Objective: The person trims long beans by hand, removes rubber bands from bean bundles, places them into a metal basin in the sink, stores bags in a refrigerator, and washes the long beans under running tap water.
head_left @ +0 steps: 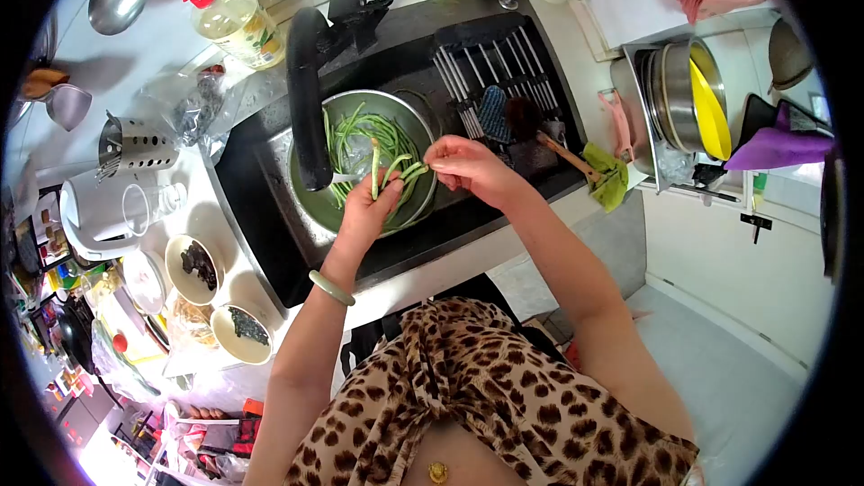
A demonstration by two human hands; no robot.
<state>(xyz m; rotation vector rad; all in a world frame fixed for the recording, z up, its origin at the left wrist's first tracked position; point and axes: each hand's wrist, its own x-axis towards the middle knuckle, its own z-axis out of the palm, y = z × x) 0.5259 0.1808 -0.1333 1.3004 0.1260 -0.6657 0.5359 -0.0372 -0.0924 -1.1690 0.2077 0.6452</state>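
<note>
Long green beans (382, 137) lie in a round metal bowl (304, 202) set in the dark sink. My left hand (371, 207) is closed around a few beans that stick up over the bowl. At the bowl's right edge, my right hand (472, 169) has its fingertips pinched at the ends of the held beans. A black faucet (310, 99) arches over the bowl's left side.
Right of the bowl are a drying rack (490, 58), a brush and a green cloth (609, 178). On the left counter stand two bowls with dark food (193, 270), a clear pitcher and an oil bottle (238, 27). Stacked pots (679, 90) sit at the right.
</note>
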